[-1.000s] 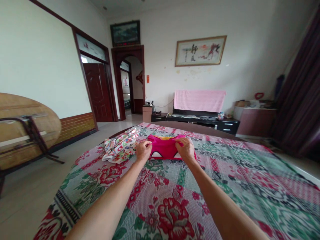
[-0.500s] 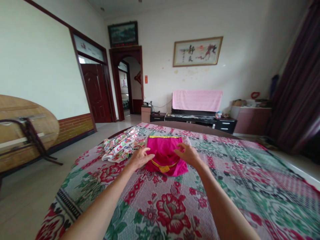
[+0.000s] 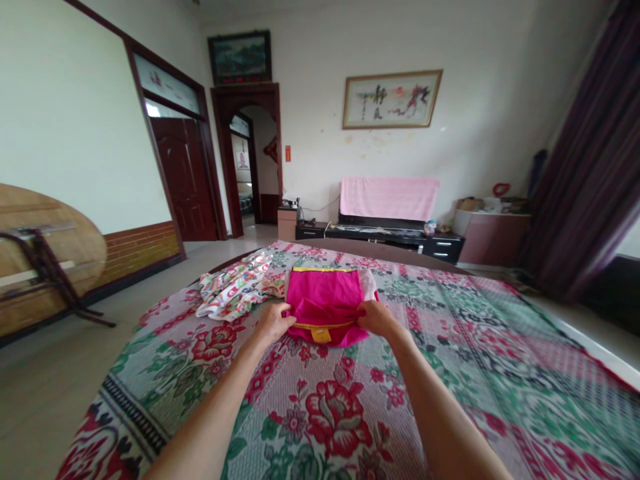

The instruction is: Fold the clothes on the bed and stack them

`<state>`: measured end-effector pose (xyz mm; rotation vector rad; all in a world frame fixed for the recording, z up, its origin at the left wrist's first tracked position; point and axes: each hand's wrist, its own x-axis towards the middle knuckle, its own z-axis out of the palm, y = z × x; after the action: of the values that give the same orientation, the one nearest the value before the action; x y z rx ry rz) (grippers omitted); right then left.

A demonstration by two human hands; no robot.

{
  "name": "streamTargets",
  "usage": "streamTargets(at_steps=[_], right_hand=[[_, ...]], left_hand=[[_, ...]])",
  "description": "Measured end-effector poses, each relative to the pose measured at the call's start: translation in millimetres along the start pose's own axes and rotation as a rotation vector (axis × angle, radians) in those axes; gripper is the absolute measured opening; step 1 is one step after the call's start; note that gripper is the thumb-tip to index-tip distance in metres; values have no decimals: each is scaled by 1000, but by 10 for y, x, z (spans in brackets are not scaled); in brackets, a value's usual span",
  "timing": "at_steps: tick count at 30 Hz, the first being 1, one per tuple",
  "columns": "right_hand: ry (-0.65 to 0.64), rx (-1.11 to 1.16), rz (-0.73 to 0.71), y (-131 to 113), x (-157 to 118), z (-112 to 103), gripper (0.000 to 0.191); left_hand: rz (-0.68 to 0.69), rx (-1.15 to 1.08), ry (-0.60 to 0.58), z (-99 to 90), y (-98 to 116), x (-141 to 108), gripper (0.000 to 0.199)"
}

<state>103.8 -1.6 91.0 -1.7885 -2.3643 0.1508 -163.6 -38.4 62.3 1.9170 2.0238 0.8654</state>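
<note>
A bright pink cloth (image 3: 325, 288) with yellow edging along its far side lies on the table, its near part bunched around a second yellow band. A small yellow tag (image 3: 321, 335) rests on that near part. My left hand (image 3: 274, 323) is closed on the cloth's left side, thumb and fingers pinching it. On the opposite side my right hand (image 3: 375, 318) pinches the cloth near the end of the lower yellow band. Pale fabric (image 3: 368, 283) shows beside the pink cloth at the right.
A crumpled, colourful patterned cloth (image 3: 235, 290) lies left of the pink one. Both are on a round table with a floral cover (image 3: 340, 413). Beyond stand a black cabinet (image 3: 447, 248) and a pink-draped item (image 3: 389, 197); a folded table (image 3: 55, 247) leans at the left.
Both hands have come down and closed on the pink cloth's sides. Its lower yellow band is now straighter and the cloth flatter. The view has shifted slightly.
</note>
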Motion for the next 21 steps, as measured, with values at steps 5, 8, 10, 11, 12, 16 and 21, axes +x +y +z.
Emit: streamTargets(at_steps=[5, 8, 10, 11, 12, 16, 21], right_hand=[[229, 114, 94, 42, 18, -171, 40], [473, 209, 100, 62, -8, -350, 35], [528, 280, 92, 74, -47, -477, 27], [509, 333, 85, 79, -71, -534, 24], [464, 395, 79, 83, -98, -585, 22], [132, 595, 86, 91, -288, -759, 20], [-207, 920, -333, 115, -702, -1073, 12]], left_hand=[[-81, -366, 54, -72, 33, 1, 47], [-54, -545, -49, -293, 185, -53, 46], [-19, -572, -175, -452, 267, -105, 44], [4, -571, -249, -523, 295, -132, 43], [29, -565, -322, -585, 314, -158, 43], [73, -467, -545, -770, 379, -263, 29], [190, -607, -700, -915, 533, -419, 20]])
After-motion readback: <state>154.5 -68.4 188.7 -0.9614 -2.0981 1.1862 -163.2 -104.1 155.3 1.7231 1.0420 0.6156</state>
